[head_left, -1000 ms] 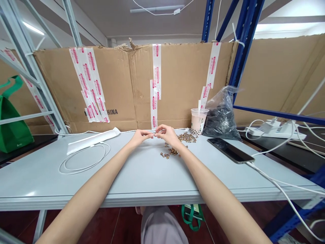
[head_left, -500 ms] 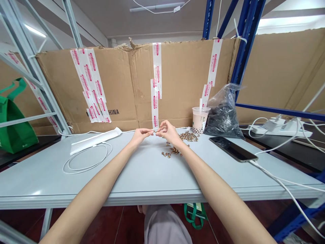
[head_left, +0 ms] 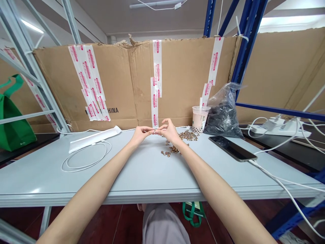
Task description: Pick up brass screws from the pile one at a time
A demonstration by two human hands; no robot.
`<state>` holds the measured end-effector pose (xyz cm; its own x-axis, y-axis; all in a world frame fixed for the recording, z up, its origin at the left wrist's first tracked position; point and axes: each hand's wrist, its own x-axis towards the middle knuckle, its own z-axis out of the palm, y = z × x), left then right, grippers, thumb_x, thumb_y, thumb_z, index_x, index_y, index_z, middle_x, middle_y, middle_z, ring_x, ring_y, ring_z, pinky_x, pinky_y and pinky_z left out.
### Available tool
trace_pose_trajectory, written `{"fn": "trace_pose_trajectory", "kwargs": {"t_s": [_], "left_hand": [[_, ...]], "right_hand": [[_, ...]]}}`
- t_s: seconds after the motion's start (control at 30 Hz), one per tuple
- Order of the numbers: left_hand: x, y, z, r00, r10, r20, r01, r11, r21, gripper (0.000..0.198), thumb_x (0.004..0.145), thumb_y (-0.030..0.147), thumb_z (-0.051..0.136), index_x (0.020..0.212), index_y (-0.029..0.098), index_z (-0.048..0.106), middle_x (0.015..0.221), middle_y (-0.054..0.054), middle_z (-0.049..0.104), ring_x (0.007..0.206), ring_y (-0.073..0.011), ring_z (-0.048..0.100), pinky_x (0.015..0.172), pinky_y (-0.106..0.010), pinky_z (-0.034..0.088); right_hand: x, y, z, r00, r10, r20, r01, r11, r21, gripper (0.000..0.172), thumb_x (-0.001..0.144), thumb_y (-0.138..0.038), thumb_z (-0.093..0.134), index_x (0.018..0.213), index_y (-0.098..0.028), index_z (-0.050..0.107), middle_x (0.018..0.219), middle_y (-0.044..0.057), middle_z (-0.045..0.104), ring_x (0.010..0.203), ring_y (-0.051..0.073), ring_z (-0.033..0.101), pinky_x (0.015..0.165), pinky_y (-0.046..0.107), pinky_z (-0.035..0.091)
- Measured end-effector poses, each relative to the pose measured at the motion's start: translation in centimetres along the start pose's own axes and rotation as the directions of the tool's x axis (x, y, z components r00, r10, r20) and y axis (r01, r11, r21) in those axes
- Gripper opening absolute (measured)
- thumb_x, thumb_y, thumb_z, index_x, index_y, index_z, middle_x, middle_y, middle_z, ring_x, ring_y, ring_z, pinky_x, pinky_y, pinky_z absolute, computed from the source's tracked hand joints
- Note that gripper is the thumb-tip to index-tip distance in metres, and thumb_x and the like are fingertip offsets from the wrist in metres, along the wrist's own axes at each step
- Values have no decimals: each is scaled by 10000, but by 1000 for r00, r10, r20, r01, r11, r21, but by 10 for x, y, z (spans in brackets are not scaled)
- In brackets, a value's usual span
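Both my arms reach out over a light grey table point(head_left: 142, 176). My left hand point(head_left: 140, 134) and my right hand point(head_left: 168, 130) meet fingertip to fingertip a little above the table, near the back. Both are pinched on a small part that I cannot make out. Just right of and below my right hand lies a loose pile of small brass-coloured screws point(head_left: 186, 136), with a few strays point(head_left: 167, 153) nearer to me.
A taped cardboard wall point(head_left: 127, 81) closes the back. A milk tea cup point(head_left: 199, 118) and a bag of dark parts point(head_left: 223, 113) stand at the back right. A phone point(head_left: 232, 148) on a white cable lies right. A coiled white cable point(head_left: 83, 159) lies left.
My hands stay together at the same spot; the right fingers have shifted slightly around the small part. The camera has tilted a little.
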<state>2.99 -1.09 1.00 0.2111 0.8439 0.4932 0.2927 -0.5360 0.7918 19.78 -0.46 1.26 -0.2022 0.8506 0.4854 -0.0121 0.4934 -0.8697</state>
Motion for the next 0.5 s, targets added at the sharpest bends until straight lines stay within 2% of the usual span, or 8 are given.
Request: {"fn": "trace_pose_trajectory", "kwargs": {"t_s": [0.13, 0.3, 0.5], "left_hand": [[-2, 6, 1, 994, 92, -55, -82, 982, 173, 301, 697, 407, 636, 827, 146, 712, 805, -76, 697, 695, -161, 570, 622, -262, 404], [-4, 11, 4, 980, 167, -108, -127, 944, 306, 265, 672, 373, 675, 843, 176, 717, 788, -58, 690, 673, -151, 533, 629, -266, 393], [-3, 9, 6, 955, 296, -37, -250, 861, 444, 203, 755, 349, 609, 861, 211, 712, 796, -43, 691, 740, -170, 541, 697, -287, 398]], "right_hand": [[2, 3, 0, 996, 89, -9, -88, 995, 44, 510, 565, -284, 714, 885, -216, 324, 605, -50, 615, 593, 142, 639, 525, 229, 491], [2, 3, -2, 993, 114, -29, -111, 990, 84, 465, 584, -250, 702, 877, -210, 343, 596, -44, 620, 605, 137, 636, 521, 220, 481], [-2, -2, -3, 990, 139, -23, -136, 986, 92, 447, 583, -222, 700, 882, -203, 369, 606, -33, 635, 595, 129, 634, 562, 238, 491]]}}
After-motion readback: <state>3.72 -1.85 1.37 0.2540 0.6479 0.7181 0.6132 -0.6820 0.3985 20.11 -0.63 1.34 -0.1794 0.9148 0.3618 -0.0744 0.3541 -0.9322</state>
